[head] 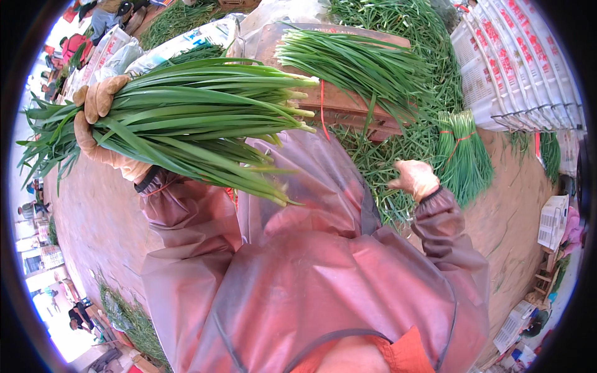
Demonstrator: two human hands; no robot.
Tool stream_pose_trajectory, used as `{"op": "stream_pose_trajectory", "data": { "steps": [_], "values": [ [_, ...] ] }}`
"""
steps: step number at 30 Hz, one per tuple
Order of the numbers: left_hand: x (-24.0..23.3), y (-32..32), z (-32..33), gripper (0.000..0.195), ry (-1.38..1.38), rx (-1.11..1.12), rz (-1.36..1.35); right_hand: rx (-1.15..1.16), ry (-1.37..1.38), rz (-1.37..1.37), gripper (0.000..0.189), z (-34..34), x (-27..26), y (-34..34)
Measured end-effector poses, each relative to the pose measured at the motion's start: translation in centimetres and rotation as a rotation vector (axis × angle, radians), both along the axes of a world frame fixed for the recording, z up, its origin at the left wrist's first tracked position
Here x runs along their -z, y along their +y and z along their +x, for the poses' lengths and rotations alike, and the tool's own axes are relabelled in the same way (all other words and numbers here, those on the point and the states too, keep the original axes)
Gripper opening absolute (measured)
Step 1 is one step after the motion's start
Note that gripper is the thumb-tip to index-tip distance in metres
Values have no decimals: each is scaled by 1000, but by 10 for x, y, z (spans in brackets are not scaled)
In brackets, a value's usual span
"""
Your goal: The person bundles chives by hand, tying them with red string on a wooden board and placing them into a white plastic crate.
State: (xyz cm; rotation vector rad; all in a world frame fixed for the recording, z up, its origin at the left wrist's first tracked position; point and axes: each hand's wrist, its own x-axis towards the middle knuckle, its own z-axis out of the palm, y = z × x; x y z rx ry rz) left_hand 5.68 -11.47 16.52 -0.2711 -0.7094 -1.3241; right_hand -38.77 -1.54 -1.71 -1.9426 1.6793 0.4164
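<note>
My left hand (100, 107), in a soiled tan glove, grips a thick bunch of garlic chives (200, 107) around its leaves. The pale cut ends point right and the leaf tips trail out left. Some stalks hang loosely over my lap. My right hand (415, 177), also gloved, is above loose green leaves (387, 158), thumb and fingers apart, with nothing visible in it. To its right stands a bundle of chives (466, 154) tied with red bands. Ahead, another pile of chives (354, 65) lies across a wooden stool (275, 46); a red tie (322, 112) hangs from its edge.
Stacked white plastic crates (517, 65) with red writing stand at the far right. More chives (396, 18) are heaped behind the stool. White sacks (196, 42) lie at the upper left. Several people (74, 49) are in the left background. Wide plastic sleeves and an apron (303, 270) cover me.
</note>
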Motion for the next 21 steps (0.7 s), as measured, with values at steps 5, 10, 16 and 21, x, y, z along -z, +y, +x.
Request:
{"op": "stream_pose_trajectory", "data": {
  "steps": [5, 10, 16, 21],
  "values": [
    [3, 2, -11, 20, -118, -84, 3, -143, -804, -661, 59, 123, -90, 7],
    [-4, -2, -27, 20, -167, -59, -1, -309, -887, -737, 32, 185, -103, -20],
    [-2, 2, 7, 21, 49, -108, -7, -131, -808, -567, 20, 88, -19, -9],
    [7, -13, 31, 29, 50, -134, -203, -118, 199, 133, 41, -5, 17, 24]
  ]
}}
